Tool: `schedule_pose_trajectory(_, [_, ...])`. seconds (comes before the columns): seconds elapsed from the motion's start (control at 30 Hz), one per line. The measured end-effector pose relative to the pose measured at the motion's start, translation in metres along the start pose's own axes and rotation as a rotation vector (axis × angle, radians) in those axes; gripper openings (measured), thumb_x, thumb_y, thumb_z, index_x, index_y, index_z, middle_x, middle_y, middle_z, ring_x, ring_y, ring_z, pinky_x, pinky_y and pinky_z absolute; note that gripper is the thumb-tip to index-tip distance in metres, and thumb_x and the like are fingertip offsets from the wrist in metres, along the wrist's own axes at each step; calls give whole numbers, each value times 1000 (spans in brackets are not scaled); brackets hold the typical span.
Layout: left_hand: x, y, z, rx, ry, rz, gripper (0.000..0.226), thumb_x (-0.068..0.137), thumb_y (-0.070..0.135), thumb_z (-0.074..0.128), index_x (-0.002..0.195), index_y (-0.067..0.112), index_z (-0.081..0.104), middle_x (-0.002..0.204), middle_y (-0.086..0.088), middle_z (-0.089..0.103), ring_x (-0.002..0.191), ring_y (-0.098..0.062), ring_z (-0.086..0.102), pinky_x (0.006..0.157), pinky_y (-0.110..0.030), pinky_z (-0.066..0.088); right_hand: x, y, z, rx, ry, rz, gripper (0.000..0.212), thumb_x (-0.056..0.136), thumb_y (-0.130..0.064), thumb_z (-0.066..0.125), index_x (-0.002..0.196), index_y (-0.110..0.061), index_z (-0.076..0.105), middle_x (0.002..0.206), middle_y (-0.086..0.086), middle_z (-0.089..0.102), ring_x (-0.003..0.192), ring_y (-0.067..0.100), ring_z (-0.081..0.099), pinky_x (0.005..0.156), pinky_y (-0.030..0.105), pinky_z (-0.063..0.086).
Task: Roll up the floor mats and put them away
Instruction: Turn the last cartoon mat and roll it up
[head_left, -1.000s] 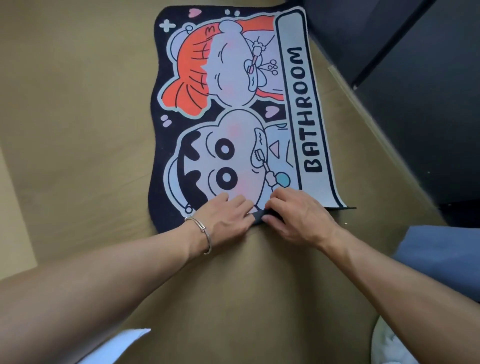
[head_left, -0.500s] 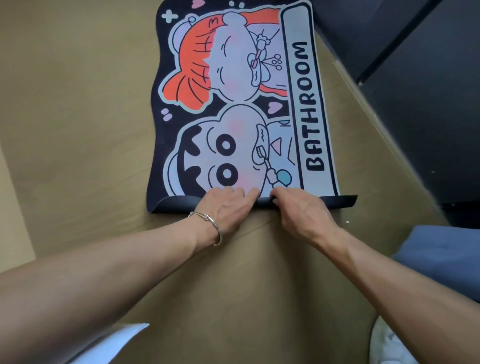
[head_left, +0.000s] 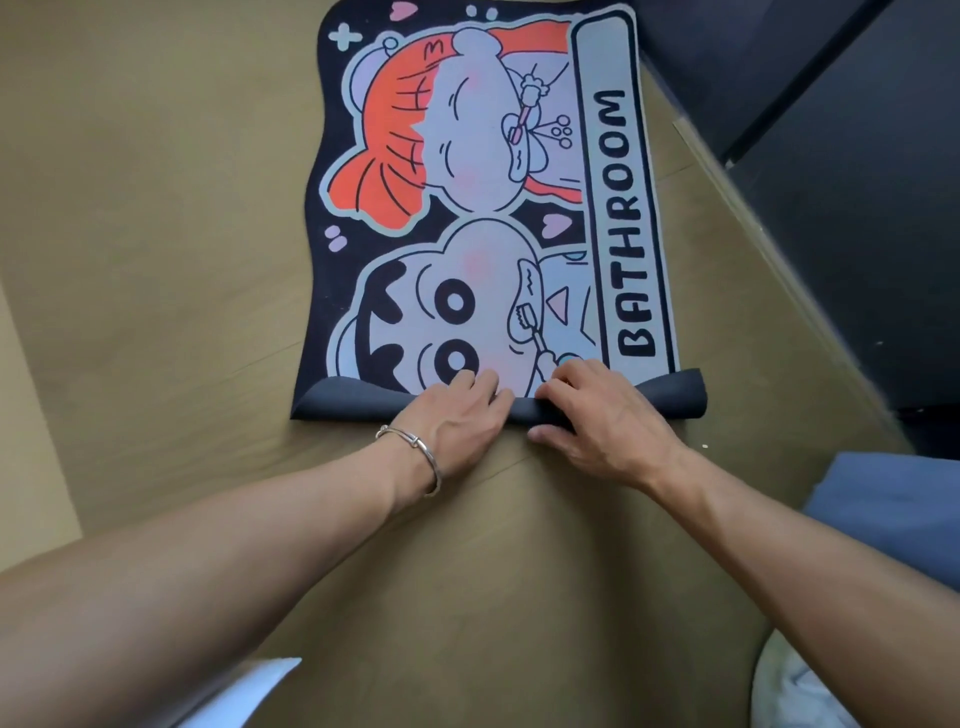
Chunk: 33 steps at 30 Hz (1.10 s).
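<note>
A cartoon bath mat (head_left: 478, 208) printed with two faces and the word BATHROOM lies flat on the tan floor, stretching away from me. Its near edge is folded over, so a dark grey strip of the underside (head_left: 353, 402) shows across the width. My left hand (head_left: 457, 421), with a silver bangle on the wrist, presses on the middle of that fold, fingers on the printed side. Beside it on the right, my right hand (head_left: 597, 421) grips the fold, thumb under the edge and fingers on top.
A dark wall or door (head_left: 857, 208) with a pale skirting strip runs along the mat's right side. Blue fabric (head_left: 893, 519) lies at the right, white fabric (head_left: 800, 686) at the bottom right. Bare tan floor (head_left: 156, 234) spreads left of the mat.
The mat's near edge went from flat to folded over, and the dark folded strip has grown wider. Both hands have moved forward with the fold.
</note>
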<state>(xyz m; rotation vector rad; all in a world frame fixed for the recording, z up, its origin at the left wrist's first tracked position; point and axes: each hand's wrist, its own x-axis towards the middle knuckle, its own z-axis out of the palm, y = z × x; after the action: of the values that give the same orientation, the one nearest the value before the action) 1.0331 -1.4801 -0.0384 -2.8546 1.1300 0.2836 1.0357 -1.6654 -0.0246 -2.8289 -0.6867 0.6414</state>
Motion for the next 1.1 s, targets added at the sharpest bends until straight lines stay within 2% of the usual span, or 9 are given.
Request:
schedule_pose_trajectory(0.07, [-4,3,1,-28,-37,-33,67,77,14,-6,123,6,42,110,-12,46,89,-27,47,58,-32,32,0,1,2,-88,25,-32,34,91,-41,56,115,-17,59,110,3,53,100,22,46,84,33,36])
schedule_pose_trajectory(0.2, [-5,5,-4,58,-1,-70,55,80,8,16,114,5,60,87,-7,53,67,-23,49,46,-27,22,4,-6,2,-86,57,-25,27,95,-33,53,112,-14,63,105,6,60,93,26,51,77,39,43])
schedule_pose_trajectory(0.33, [-8,13,-2,37,-120,-132,56,93,7,13,147,1,4,119,-13,37,92,-27,44,58,-34,29,4,-8,0,-121,35,-5,30,100,-32,41,122,-16,53,110,6,58,94,26,53,76,38,46])
schedule_pose_trajectory(0.43, [-3,13,1,39,-133,-152,55,99,8,19,148,2,-5,119,-13,36,92,-26,44,60,-35,31,6,-13,3,-172,53,-13,19,96,-24,50,111,-13,54,97,8,59,83,27,53,66,38,45])
schedule_pose_trajectory(0.63, [3,-2,-6,44,-214,-79,56,98,4,30,148,8,4,109,-11,45,80,-25,55,58,-34,36,7,-22,14,-260,125,19,16,66,-12,59,81,-12,54,73,8,54,61,26,49,54,33,33])
schedule_pose_trajectory(0.8, [5,-12,-18,-60,-325,-116,23,99,11,25,122,14,27,102,-11,58,76,-32,56,61,-37,37,23,-34,1,-115,-85,83,9,90,-19,40,98,-16,43,97,5,56,88,26,53,71,35,32])
schedule_pose_trajectory(0.9, [2,-13,-21,-56,-340,-176,17,95,8,29,111,13,33,101,-10,60,74,-31,49,65,-37,37,34,-36,-12,7,-245,122,5,89,-22,40,92,-18,37,95,3,57,83,23,52,73,33,38])
schedule_pose_trajectory(1.03, [9,-21,-20,-139,-413,-186,10,94,15,42,104,15,42,102,-10,58,74,-26,44,66,-34,35,25,-35,-10,-69,-235,73,21,84,-26,50,95,-21,33,99,1,53,87,22,48,75,33,34])
schedule_pose_trajectory(1.1, [10,-28,-20,-200,-431,-133,22,91,21,49,111,17,40,98,-10,58,72,-25,43,65,-32,36,21,-34,-5,-92,-196,69,22,85,-25,50,95,-21,30,102,2,52,91,22,48,76,34,33])
